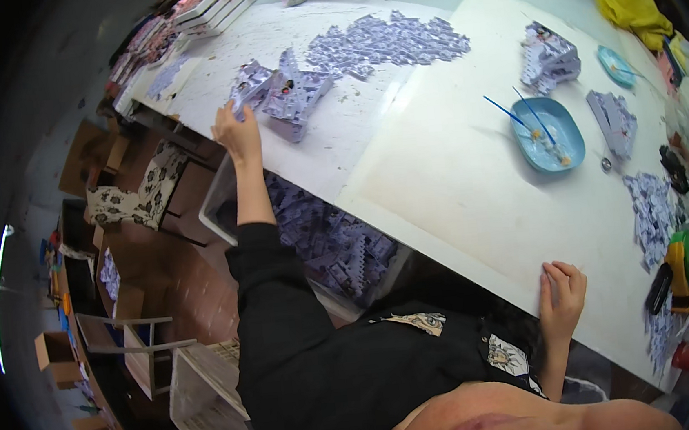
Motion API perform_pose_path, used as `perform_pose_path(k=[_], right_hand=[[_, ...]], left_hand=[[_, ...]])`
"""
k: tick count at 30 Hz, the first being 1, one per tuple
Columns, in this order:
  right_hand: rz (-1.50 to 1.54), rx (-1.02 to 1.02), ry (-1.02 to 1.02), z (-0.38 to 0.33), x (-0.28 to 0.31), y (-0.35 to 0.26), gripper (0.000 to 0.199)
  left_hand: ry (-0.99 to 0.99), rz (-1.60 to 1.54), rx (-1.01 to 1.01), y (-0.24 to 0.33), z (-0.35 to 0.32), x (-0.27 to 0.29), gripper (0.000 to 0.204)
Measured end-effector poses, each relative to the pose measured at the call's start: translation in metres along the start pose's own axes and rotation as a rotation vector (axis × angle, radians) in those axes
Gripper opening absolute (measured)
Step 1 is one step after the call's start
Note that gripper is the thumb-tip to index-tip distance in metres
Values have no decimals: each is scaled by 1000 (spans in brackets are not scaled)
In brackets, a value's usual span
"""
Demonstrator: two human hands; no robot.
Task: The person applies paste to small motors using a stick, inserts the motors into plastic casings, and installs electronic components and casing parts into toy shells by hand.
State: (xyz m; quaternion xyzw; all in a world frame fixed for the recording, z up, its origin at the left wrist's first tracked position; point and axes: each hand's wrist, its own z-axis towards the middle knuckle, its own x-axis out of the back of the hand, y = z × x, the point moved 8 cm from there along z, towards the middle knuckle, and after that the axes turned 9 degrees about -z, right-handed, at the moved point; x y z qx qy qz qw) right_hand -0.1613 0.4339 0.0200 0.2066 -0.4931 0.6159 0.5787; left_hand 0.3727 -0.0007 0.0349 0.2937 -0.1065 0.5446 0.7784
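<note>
My left hand reaches to the far left of the white table, its fingers closed on the near edge of a lilac printed piece. Beside it is a stack of similar lilac pieces with toothed edges. A wide spread of small lilac pieces lies beyond them. My right hand rests at the table's near edge, fingers loosely bent and apart, holding nothing. Farther up on the right, a blue bowl holds two thin blue sticks and some pale bits.
Under the table edge stands a bin of lilac pieces. More lilac stacks, a small blue dish and a yellow cloth are at right. White trays are piled far left. A chair and crate stand at left.
</note>
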Motion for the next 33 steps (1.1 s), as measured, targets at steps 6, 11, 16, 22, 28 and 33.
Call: perform_pose_path(k=[6,11,16,22,28,33], right_hand=[[-10,0,19,5,1,8,21],[84,88,75,12,6,9,20],[-98,92,172,22,41,41,23],[-211,69,159,111,63,109,23],[-323,-290,156,218,13,193,38],[-311,-490,-49,250,-39,236,52]], left_hand=[[15,-284,-24,132,-47,60,26],[-248,-837,117,232,-122,66,29],[-582,-1007,-88,343,-192,53,37],[-640,-1139,-296,383,-210,58,44],[-655,-1096,-280,384,-213,55,47],[-674,-1043,-253,378,-216,53,47]])
